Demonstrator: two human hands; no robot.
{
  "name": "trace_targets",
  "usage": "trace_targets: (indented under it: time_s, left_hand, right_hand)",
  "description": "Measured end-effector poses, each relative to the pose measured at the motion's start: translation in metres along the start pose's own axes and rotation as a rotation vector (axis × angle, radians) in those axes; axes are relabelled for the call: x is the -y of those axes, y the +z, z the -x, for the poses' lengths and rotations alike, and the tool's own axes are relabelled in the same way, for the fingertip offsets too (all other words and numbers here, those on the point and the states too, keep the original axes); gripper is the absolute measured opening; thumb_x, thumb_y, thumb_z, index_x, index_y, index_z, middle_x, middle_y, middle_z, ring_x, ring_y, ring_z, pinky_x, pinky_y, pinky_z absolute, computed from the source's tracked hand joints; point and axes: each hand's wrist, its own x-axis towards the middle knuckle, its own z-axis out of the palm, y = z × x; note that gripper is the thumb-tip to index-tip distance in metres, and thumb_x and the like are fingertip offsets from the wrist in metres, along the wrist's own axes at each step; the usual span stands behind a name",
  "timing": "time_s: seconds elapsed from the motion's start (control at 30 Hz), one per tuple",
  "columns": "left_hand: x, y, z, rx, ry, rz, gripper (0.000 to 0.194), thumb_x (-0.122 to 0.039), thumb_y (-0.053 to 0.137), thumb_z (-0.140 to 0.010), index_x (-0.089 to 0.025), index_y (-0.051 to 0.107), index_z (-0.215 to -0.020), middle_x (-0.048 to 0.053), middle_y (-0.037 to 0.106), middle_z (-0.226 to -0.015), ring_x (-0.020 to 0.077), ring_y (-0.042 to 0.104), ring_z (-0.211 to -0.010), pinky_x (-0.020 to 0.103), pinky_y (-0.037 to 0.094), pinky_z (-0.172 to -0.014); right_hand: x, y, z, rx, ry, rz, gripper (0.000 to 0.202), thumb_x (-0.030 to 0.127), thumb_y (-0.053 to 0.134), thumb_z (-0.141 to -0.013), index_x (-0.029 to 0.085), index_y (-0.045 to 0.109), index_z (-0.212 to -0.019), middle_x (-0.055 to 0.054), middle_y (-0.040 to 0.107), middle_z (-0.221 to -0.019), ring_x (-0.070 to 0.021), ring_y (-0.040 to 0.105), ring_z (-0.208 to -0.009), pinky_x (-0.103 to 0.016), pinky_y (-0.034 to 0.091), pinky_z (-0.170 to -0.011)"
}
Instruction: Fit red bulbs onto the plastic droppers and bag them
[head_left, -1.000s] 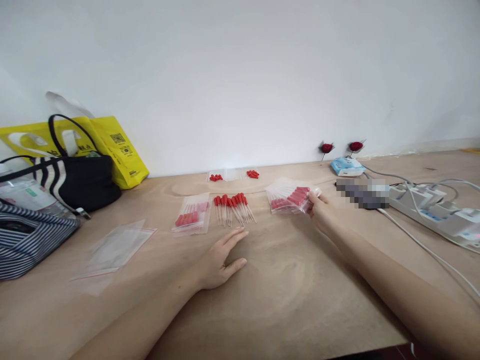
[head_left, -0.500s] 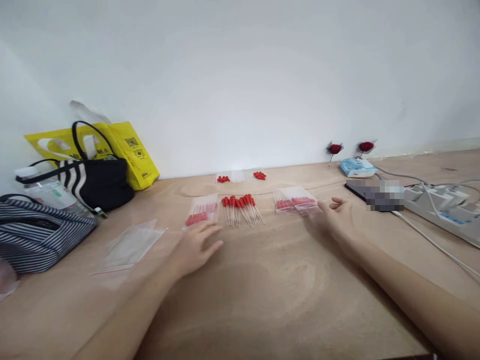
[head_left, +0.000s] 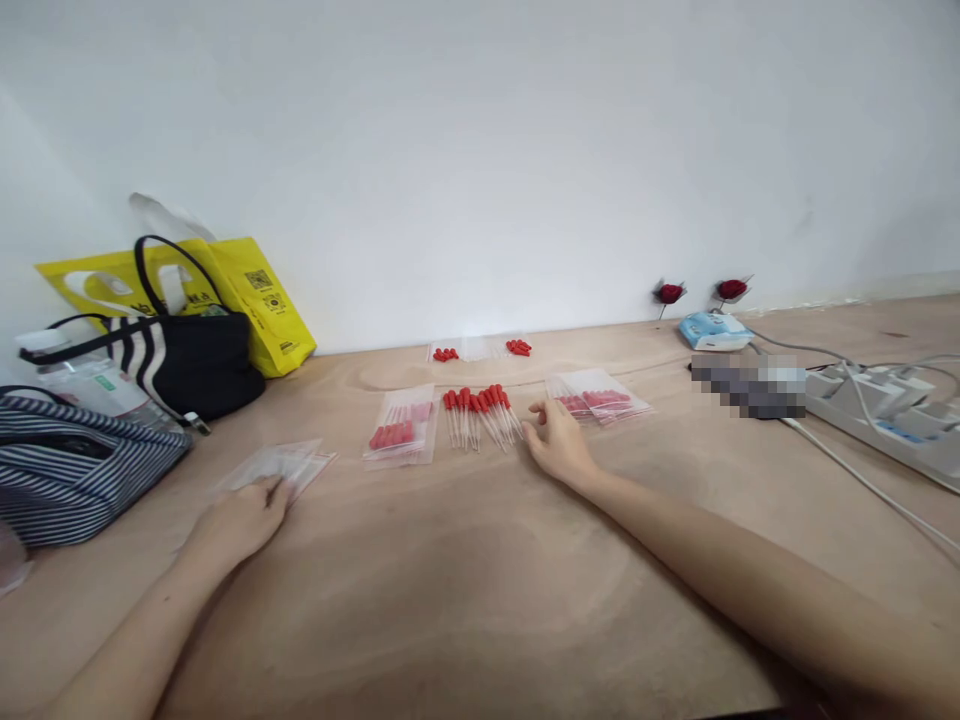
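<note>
My left hand (head_left: 244,515) rests on a stack of clear zip bags (head_left: 304,462) at the left, with its fingers curled and closed on the top bag; the fingertips are partly hidden. My right hand (head_left: 561,445) holds nothing, thumb and fingers apart, just beside the right end of a row of loose thin droppers (head_left: 480,405) with red bulbs. To the left of the row lies a zip bag (head_left: 400,425) with several red-bulbed droppers inside. More filled zip bags (head_left: 600,398) lie beyond my right hand.
Two small groups of red pieces (head_left: 445,355) lie on clear bags by the wall. At the left stand a striped bag (head_left: 90,465), a black bag (head_left: 202,365) and a yellow bag (head_left: 277,310). At the right are a tissue pack (head_left: 715,332), a phone (head_left: 750,390), a power strip (head_left: 877,415) and cables.
My left hand has moved left and nearer, from beside the filled bag onto the stack of clear bags. My right hand has moved left, from the filled bags to the loose droppers.
</note>
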Motion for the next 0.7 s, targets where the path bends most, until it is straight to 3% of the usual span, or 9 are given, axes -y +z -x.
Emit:
trace_targets:
  time_s: [0.1, 0.27, 0.33, 0.4, 0.47, 0.53, 0.57, 0.7]
  left_hand:
    - [-0.005, -0.007, -0.001, 0.098, 0.035, -0.128, 0.045, -0.030, 0.024, -0.086, -0.013, 0.064, -0.096, 0.010, 0.069, -0.090, 0.0285, 0.063, -0.082, 0.035, 0.045, -0.071]
    - [-0.007, -0.017, 0.003, 0.030, -0.013, -0.153, 0.041, -0.031, 0.029, -0.085, -0.015, 0.066, -0.095, 0.006, 0.070, -0.084, 0.0272, 0.065, -0.078, 0.034, 0.048, -0.067]
    - [-0.011, -0.021, 0.006, -0.124, -0.026, -0.129, 0.040, -0.031, 0.029, -0.086, -0.015, 0.064, -0.096, 0.005, 0.070, -0.083, 0.0264, 0.065, -0.075, 0.036, 0.050, -0.065]
    - [-0.022, -0.024, 0.009, -0.365, 0.040, -0.024, 0.037, -0.033, 0.031, -0.086, -0.016, 0.062, -0.098, 0.005, 0.069, -0.090, 0.0249, 0.065, -0.080, 0.037, 0.051, -0.069]
    - [-0.043, -0.024, 0.012, -0.552, 0.314, 0.168, 0.033, -0.032, 0.035, -0.085, -0.017, 0.062, -0.098, 0.005, 0.067, -0.101, 0.0213, 0.062, -0.093, 0.035, 0.048, -0.081]
    - [-0.074, -0.020, 0.019, -0.509, 0.689, 0.315, 0.032, -0.027, 0.034, -0.086, -0.020, 0.062, -0.098, 0.002, 0.067, -0.099, 0.0169, 0.062, -0.093, 0.031, 0.048, -0.085]
    - [-0.092, -0.017, 0.024, -0.429, 0.805, 0.349, 0.032, -0.022, 0.033, -0.086, -0.022, 0.062, -0.101, 0.001, 0.067, -0.100, 0.0154, 0.062, -0.094, 0.030, 0.048, -0.086]
    - [-0.152, -0.013, 0.048, -0.103, 0.934, 0.420, 0.030, -0.024, 0.038, -0.087, -0.021, 0.059, -0.109, 0.004, 0.061, -0.113, 0.0170, 0.057, -0.103, 0.031, 0.047, -0.089]
  right_hand:
    - [0.011, 0.011, -0.016, 0.076, 0.140, 0.072, 0.023, 0.034, 0.047, -0.077, 0.017, 0.055, -0.089, -0.008, 0.059, -0.090, -0.0179, 0.056, -0.082, -0.028, 0.041, -0.070]
    - [0.025, 0.015, -0.032, 0.207, 0.313, 0.151, 0.030, 0.046, 0.048, -0.075, 0.021, 0.061, -0.084, -0.008, 0.064, -0.092, -0.0232, 0.059, -0.087, -0.032, 0.042, -0.070]
    - [0.027, 0.015, -0.036, 0.248, 0.354, 0.151, 0.031, 0.047, 0.046, -0.075, 0.022, 0.063, -0.083, -0.008, 0.065, -0.090, -0.0245, 0.059, -0.088, -0.033, 0.042, -0.070]
    - [0.025, 0.013, -0.039, 0.284, 0.355, 0.144, 0.028, 0.044, 0.047, -0.075, 0.022, 0.064, -0.081, -0.008, 0.066, -0.089, -0.0245, 0.059, -0.089, -0.032, 0.043, -0.069]
    - [0.022, 0.012, -0.042, 0.311, 0.337, 0.135, 0.024, 0.039, 0.049, -0.074, 0.022, 0.064, -0.078, -0.008, 0.067, -0.087, -0.0233, 0.060, -0.088, -0.031, 0.043, -0.069]
    - [0.018, 0.010, -0.043, 0.329, 0.317, 0.128, 0.020, 0.035, 0.050, -0.073, 0.021, 0.064, -0.075, -0.007, 0.067, -0.085, -0.0218, 0.061, -0.087, -0.029, 0.043, -0.069]
    - [0.017, 0.009, -0.044, 0.337, 0.307, 0.128, 0.019, 0.034, 0.050, -0.072, 0.021, 0.064, -0.074, -0.007, 0.067, -0.085, -0.0213, 0.061, -0.086, -0.028, 0.043, -0.069]
    - [0.015, 0.007, -0.046, 0.354, 0.275, 0.145, 0.018, 0.031, 0.054, -0.069, 0.017, 0.063, -0.078, -0.010, 0.066, -0.088, -0.0215, 0.060, -0.088, -0.027, 0.043, -0.071]
